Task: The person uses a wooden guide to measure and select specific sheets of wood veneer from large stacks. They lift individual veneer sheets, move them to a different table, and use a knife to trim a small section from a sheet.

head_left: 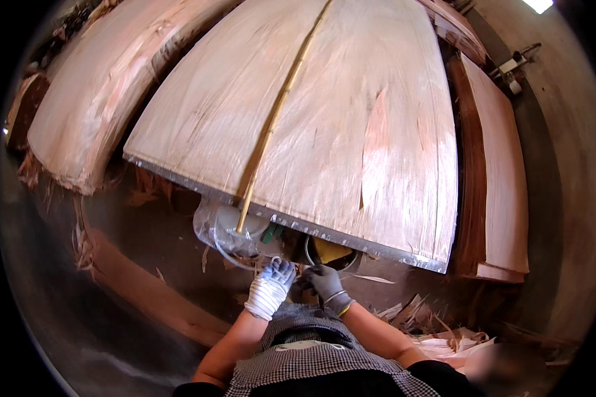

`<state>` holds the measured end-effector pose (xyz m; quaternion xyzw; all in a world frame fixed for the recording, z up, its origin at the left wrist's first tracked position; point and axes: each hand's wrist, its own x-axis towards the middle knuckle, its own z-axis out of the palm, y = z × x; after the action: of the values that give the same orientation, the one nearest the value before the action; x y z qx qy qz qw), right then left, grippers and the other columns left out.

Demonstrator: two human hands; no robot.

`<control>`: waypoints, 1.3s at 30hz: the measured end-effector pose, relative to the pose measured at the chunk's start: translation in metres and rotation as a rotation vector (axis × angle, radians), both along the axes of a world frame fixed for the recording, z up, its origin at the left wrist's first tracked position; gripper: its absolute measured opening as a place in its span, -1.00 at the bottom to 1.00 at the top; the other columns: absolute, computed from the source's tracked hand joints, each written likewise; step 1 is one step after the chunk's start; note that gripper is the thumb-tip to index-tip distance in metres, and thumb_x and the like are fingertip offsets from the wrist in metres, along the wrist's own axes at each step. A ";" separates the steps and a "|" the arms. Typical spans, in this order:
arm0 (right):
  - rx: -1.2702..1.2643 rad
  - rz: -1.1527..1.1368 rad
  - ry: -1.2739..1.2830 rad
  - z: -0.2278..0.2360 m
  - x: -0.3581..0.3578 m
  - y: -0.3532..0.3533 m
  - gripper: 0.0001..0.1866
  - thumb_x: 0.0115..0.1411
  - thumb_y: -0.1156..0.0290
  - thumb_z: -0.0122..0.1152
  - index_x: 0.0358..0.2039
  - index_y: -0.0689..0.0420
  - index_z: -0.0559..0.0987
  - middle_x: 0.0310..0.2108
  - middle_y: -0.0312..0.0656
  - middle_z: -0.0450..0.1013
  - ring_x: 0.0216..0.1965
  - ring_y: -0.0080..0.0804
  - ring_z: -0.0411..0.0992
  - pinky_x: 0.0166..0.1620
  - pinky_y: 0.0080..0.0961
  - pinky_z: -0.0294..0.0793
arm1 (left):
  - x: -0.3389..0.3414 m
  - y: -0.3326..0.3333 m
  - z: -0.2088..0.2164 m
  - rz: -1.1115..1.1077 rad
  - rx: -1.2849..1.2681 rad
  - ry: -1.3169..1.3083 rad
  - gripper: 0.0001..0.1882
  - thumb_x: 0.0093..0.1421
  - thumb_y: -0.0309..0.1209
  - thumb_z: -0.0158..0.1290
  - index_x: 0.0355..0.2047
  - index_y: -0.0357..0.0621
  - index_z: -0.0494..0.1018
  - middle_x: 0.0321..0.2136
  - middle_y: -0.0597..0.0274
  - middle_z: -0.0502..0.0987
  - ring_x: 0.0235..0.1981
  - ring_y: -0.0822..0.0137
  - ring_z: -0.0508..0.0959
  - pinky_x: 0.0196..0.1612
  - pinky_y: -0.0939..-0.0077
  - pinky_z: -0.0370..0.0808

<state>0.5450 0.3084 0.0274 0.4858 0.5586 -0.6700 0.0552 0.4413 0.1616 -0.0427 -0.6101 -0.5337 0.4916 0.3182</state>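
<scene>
My left hand (275, 276), in a pale glove with a white ribbed cuff, is closed in front of my apron. Its curled fingers are at the end of a thin white cord (230, 259), which curves out from beside a clear plastic bag (208, 221). Close to its right, my right hand (326, 283) wears a dark grey glove, its fingers bent inward toward the left hand. Whatever lies between those dark fingertips is too dim to name. Just beyond the right hand stands a dark bucket (355, 260) with something yellow (331, 251) inside.
A large stack of pale wood veneer sheets (351, 132) spreads ahead, with a long yellow stick (281, 99) lying across it. More veneer stacks stand to the left (106, 106) and right (503, 172). Torn veneer scraps (450, 341) litter the floor at lower right.
</scene>
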 end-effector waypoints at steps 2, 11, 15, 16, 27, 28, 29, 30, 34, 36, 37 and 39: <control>-0.021 -0.172 0.064 -0.052 0.037 0.008 -0.78 0.14 0.28 0.16 -0.33 0.18 0.54 -0.51 -0.31 0.48 -0.54 -0.61 0.41 -0.52 -0.67 0.39 | -0.001 0.023 0.026 0.166 0.198 -0.744 -0.61 0.22 -0.25 -0.21 0.03 -0.09 0.28 0.03 0.16 0.34 0.05 0.18 0.33 0.11 0.22 0.22; -0.086 -0.042 -0.142 -0.065 0.044 0.086 -0.81 -0.05 0.44 0.31 -0.41 0.22 0.56 -0.57 -0.26 0.47 -0.60 -0.52 0.45 -0.52 -0.61 0.46 | 0.005 0.082 -0.021 1.039 0.147 -2.000 -0.67 0.03 -0.14 0.09 -0.25 -0.02 0.51 -0.47 0.20 0.55 -0.34 0.27 0.51 -0.02 0.24 0.29; 0.746 0.534 -0.345 -0.264 0.093 0.129 -0.42 0.17 -0.04 -0.22 0.09 0.04 0.32 0.19 -0.18 0.15 0.22 -0.17 0.04 0.24 -0.29 -0.02 | 0.044 0.149 -0.013 0.485 0.064 -1.177 -0.42 0.03 -0.02 -0.01 0.05 0.04 0.31 0.11 0.29 0.26 0.14 0.15 0.19 0.21 -0.09 -0.12; 0.948 0.377 -0.303 -0.248 0.075 0.111 -0.50 0.21 0.06 -0.26 0.05 0.05 0.36 0.14 -0.12 0.22 0.19 -0.13 0.11 0.22 -0.25 -0.01 | 0.057 0.145 -0.067 0.390 0.059 -1.073 -0.43 0.07 -0.03 -0.05 0.07 0.05 0.29 0.13 0.29 0.23 0.17 0.15 0.16 0.22 -0.08 -0.16; 0.516 -1.306 -0.269 -0.121 0.501 0.156 -0.83 0.03 0.48 0.03 -0.34 0.15 0.51 -0.45 -0.11 0.45 -0.48 -0.24 0.42 -0.51 -0.25 0.45 | 0.076 0.158 -0.090 0.446 -0.122 -1.024 -0.48 0.21 -0.40 -0.41 0.21 -0.01 0.07 0.27 0.32 -0.05 0.29 0.21 -0.12 0.26 -0.05 -0.32; 0.504 -1.583 -0.047 -0.083 0.495 0.153 -0.82 0.09 0.47 -0.08 -0.32 0.13 0.49 -0.39 -0.12 0.45 -0.43 -0.26 0.42 -0.52 -0.28 0.45 | 0.073 0.158 -0.085 0.483 -0.118 -1.024 -0.49 0.21 -0.40 -0.42 0.21 -0.01 0.08 0.27 0.32 -0.04 0.29 0.20 -0.11 0.26 -0.06 -0.32; 0.564 -1.316 -0.109 -0.088 0.485 0.142 -0.81 0.09 0.41 -0.05 -0.34 0.13 0.51 -0.40 -0.12 0.46 -0.43 -0.25 0.42 -0.50 -0.29 0.44 | 0.076 0.161 -0.078 0.488 -0.127 -1.048 -0.49 0.22 -0.39 -0.43 0.20 -0.01 0.09 0.27 0.31 -0.03 0.29 0.18 -0.10 0.26 -0.07 -0.31; 0.616 -1.043 -0.169 -0.105 0.478 0.136 -0.80 0.08 0.35 -0.03 -0.35 0.12 0.53 -0.41 -0.11 0.47 -0.43 -0.23 0.43 -0.47 -0.29 0.44 | 0.079 0.165 -0.073 0.496 -0.134 -1.073 -0.50 0.23 -0.38 -0.44 0.20 -0.01 0.10 0.26 0.30 -0.02 0.29 0.17 -0.09 0.25 -0.08 -0.31; 0.716 0.072 -0.373 -0.180 0.437 0.111 -0.69 0.06 0.12 0.07 -0.41 0.10 0.59 -0.45 -0.10 0.52 -0.43 -0.17 0.45 -0.36 -0.32 0.43 | 0.092 0.164 -0.007 0.434 -0.231 -1.446 -0.35 0.10 -0.07 -0.10 0.17 -0.06 0.14 0.23 0.17 0.04 0.27 0.09 -0.05 0.22 -0.10 -0.18; 0.639 0.332 -0.235 -0.086 0.245 0.086 -0.71 -0.06 0.15 0.26 -0.50 0.14 0.59 -0.58 -0.08 0.48 -0.56 -0.28 0.45 -0.41 -0.35 0.40 | 0.092 0.149 0.018 0.443 -0.339 -1.600 -0.24 0.03 0.04 -0.02 0.19 -0.05 0.11 0.20 0.12 0.08 0.23 0.01 0.01 0.22 -0.04 -0.12; 0.671 0.315 -0.134 -0.051 0.203 0.076 -0.73 -0.07 0.21 0.29 -0.51 0.17 0.58 -0.59 -0.10 0.48 -0.57 -0.36 0.44 -0.43 -0.38 0.40 | 0.097 0.140 0.019 0.363 -0.235 -1.744 -0.31 0.05 0.01 -0.02 0.13 -0.08 0.19 0.14 0.07 0.17 0.17 0.01 0.12 0.17 0.02 -0.01; 0.636 0.204 -0.004 -0.018 0.160 0.069 -0.76 -0.08 0.29 0.32 -0.53 0.20 0.56 -0.61 -0.14 0.47 -0.55 -0.48 0.42 -0.42 -0.45 0.40 | 0.091 0.127 0.026 0.383 -0.184 -1.952 -0.46 0.08 -0.05 -0.02 0.00 -0.10 0.33 -0.01 0.03 0.34 0.05 0.01 0.28 0.09 0.11 0.15</control>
<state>0.7046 0.3772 0.0099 0.4216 0.7853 -0.4523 -0.0313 0.5319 0.2888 -0.0167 -0.6727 -0.6106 -0.1426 -0.3928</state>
